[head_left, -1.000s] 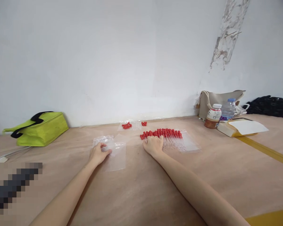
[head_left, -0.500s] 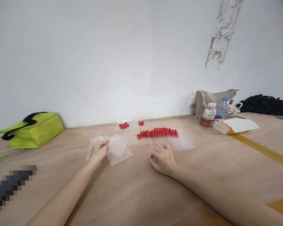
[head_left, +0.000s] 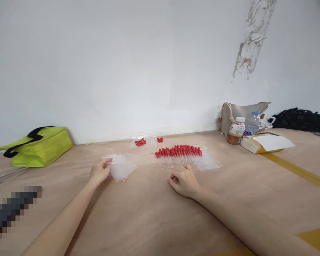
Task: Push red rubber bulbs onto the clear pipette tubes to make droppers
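Since half a second ago, the clear plastic bag (head_left: 122,168) has swung from a raised, fanned-out tilt to a lower, flatter lie, and the left hand (head_left: 100,171) has drawn back a little toward the person. That bag sits left of the middle of the brown work surface (head_left: 154,213), pinched at its near-left edge between the left thumb and fingers, seemingly so one sheet can be peeled from the small stack beneath; whether it is one bag or several is hard to tell through the glare. The right hand (head_left: 183,180) rests knuckles-up on the surface, fingers curled loosely and holding nothing, just in front of the row of red-capped droppers (head_left: 179,155), which lies fanned on another clear sheet within easy reach. Behind, near the far edge by the wall, a small bag with loose red caps (head_left: 145,142) waits. A green tote bag (head_left: 36,146) lies at the far left; a beige bag (head_left: 245,113), two bottles (head_left: 242,129) and a paper-topped box (head_left: 266,143) crowd the far right.
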Demonstrator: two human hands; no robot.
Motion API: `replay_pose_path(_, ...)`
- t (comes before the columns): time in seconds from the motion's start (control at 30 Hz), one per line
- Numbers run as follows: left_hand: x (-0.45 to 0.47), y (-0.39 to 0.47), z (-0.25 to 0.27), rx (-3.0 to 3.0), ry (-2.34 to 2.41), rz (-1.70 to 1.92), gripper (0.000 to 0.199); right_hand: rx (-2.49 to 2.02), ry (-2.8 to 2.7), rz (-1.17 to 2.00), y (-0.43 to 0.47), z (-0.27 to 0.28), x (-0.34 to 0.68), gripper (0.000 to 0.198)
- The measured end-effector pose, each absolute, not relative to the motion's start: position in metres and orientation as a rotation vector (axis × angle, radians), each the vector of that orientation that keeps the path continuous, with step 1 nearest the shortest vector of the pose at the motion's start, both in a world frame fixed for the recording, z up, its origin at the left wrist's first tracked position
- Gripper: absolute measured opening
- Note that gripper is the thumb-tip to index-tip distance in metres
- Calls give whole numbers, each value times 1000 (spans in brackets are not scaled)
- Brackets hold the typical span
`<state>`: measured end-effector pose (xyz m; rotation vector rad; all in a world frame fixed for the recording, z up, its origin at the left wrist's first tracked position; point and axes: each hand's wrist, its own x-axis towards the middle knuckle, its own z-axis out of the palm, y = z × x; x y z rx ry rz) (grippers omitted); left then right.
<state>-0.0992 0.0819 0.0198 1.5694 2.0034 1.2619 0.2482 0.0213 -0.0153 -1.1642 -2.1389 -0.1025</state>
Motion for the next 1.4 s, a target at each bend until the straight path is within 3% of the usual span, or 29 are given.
replay_pose_path(0.17,-101,80,32,1446,2040,1461,36,-1189,-2153,-74,19,-13,249,15)
replay_pose_path(0.27,-86,71,50,1439,1716,1610,40,-1185,-2128,-45,19,-12,249,15)
replay_pose_path(0.37,-61,56,63,1583,1435,1387,42,-1159,-2025,59,21,-12,250,12)
replay_pose_path(0.57,-1,24,41,2027,1060,552,54,-1069,-1990,433,16,-8,259,19)
replay_pose_path(0.73,25,0,29,2586,1131,534,34,-1095,-2129,548,8,-8,265,16)
replay_pose_path(0.9,25,-29,16,2548,1246,209,65,-960,-2268,544,5,-8,269,15)
replay_pose_path(1.4,24,-28,1,2594,1147,291,69,-630,-2501,348,-5,-5,270,32)
